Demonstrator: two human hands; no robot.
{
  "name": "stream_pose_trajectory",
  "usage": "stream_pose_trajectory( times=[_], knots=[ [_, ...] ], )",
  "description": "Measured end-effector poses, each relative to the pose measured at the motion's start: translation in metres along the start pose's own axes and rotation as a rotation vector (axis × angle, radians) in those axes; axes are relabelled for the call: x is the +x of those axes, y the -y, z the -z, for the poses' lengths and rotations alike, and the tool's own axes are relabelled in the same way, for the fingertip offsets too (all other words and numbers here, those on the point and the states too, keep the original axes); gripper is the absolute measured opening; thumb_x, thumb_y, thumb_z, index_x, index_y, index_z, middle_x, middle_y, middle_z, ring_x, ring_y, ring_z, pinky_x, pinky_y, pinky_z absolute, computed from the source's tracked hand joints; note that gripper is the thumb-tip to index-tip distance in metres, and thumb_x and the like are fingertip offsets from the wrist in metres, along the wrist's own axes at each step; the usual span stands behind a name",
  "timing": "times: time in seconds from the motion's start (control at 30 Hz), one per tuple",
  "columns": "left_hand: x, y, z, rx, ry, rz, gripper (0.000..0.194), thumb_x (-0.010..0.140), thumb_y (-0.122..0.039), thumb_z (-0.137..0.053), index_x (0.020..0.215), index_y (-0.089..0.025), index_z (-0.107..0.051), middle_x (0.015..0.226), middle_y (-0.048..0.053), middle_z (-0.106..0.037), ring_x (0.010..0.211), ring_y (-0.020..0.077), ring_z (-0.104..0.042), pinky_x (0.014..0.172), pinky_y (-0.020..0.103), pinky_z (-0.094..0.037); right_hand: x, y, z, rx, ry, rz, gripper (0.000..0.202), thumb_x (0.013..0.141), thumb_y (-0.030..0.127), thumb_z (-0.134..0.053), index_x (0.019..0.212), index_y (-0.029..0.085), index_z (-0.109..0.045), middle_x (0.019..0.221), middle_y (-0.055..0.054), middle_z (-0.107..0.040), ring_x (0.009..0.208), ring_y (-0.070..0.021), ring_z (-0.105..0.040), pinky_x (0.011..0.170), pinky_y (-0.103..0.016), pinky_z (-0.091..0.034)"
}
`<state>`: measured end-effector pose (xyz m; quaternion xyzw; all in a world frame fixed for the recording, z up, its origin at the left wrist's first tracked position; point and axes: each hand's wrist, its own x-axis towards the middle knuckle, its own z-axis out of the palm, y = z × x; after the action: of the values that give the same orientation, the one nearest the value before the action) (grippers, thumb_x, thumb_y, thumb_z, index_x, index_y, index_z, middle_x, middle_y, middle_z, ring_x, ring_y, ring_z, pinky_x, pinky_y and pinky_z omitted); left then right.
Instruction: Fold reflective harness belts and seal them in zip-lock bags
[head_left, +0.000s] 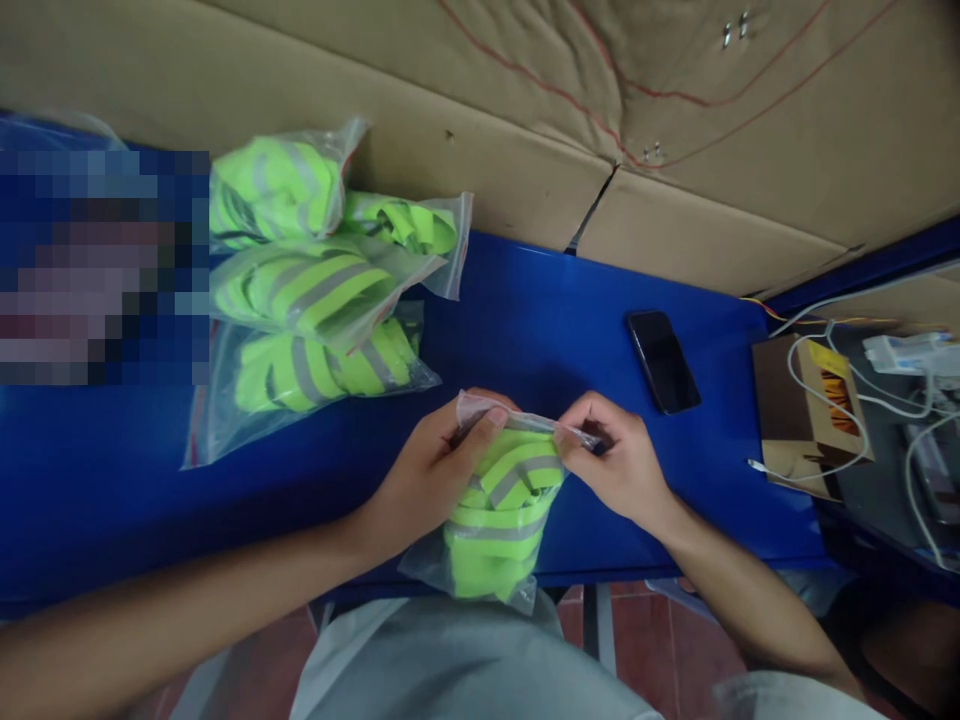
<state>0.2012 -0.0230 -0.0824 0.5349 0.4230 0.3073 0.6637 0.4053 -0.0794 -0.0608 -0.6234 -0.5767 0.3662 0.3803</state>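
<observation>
A clear zip bag (499, 540) holds folded neon-yellow fabric with grey reflective stripes, close to the front edge of the blue table. My left hand (442, 465) grips the left end of the bag's top edge, thumb in front. At the right end of that same edge, my right hand (611, 450) pinches the plastic between thumb and fingers. The bag's mouth runs between both hands; whether the zip is sealed I cannot tell. Some of my fingers are hidden behind the bag.
Several similar bags of neon fabric (300, 290) lie piled at the back left. A black phone (663, 362) rests on the blue table (517, 300). An open cardboard box (787, 395) and white cables stand at the right. Cardboard panels (480, 130) line the back.
</observation>
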Motion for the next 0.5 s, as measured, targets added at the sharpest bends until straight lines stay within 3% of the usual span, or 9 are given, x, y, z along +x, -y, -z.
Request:
stream_pose_trajectory(
  times=[0.17,0.4,0.5],
  knots=[
    [-0.0011,0.0000,-0.0017,0.009,0.033,-0.007,0.028,0.099,-0.046,-0.062,0.099,-0.020,-0.072,0.088,0.001,-0.073,0.080,0.0135,-0.067,0.070,0.019,-0.053,0.0004,-0.0005,-0.0033,0.047,0.052,0.011,0.005,0.088,0.018,-0.066,0.085,0.021,-0.063,0.073,0.004,-0.062,0.063,-0.0091,-0.057,0.058,-0.021,-0.043],
    [-0.0029,-0.0079,-0.0009,-0.097,0.075,0.126,0.041,0.096,-0.057,-0.063,0.108,-0.019,-0.072,0.088,0.004,-0.074,0.077,0.0183,-0.069,0.065,0.024,-0.055,0.0003,-0.0022,-0.0010,0.025,0.041,-0.019,0.006,0.088,0.020,-0.067,0.083,0.021,-0.063,0.069,0.004,-0.059,0.060,-0.0101,-0.054,0.055,-0.023,-0.040],
    [-0.0013,-0.0096,0.0009,-0.059,0.055,0.081,0.043,0.099,-0.056,-0.058,0.106,-0.018,-0.074,0.092,0.005,-0.075,0.083,0.0188,-0.069,0.070,0.024,-0.054,0.0016,-0.0042,0.0000,0.027,0.047,-0.012,0.005,0.089,0.021,-0.068,0.085,0.021,-0.064,0.072,0.003,-0.062,0.063,-0.0105,-0.057,0.058,-0.023,-0.043]
  ],
)
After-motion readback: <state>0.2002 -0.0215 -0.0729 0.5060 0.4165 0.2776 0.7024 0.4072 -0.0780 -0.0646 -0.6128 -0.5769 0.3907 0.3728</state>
